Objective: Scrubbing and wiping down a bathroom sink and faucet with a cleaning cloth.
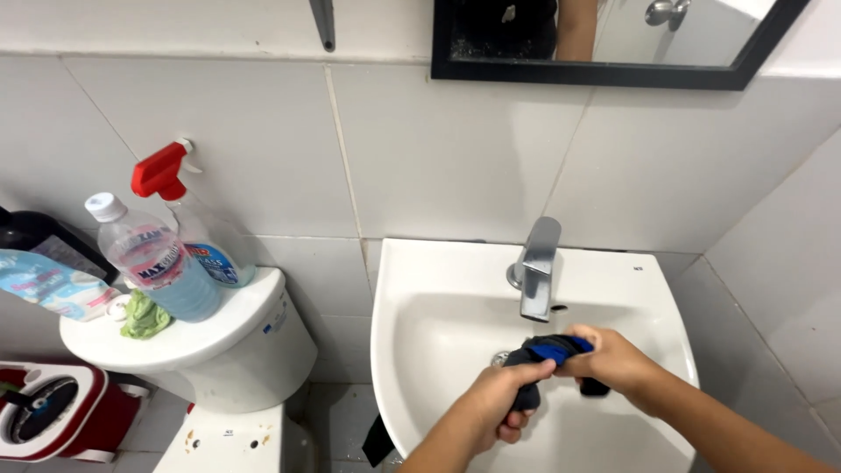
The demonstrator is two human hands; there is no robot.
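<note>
Both my hands grip a dark cloth with a bright blue patch over the bowl of a white sink. My left hand clasps its lower end, fingers curled tight. My right hand holds the upper end just under the metal tap. The cloth is bunched and twisted between the two hands. I see no water coming from the tap.
A white toilet tank stands to the left of the sink, bearing a clear plastic bottle, a spray bottle with a red trigger and a crumpled green cloth. A red and white bucket sits at the lower left. A black-framed mirror hangs above.
</note>
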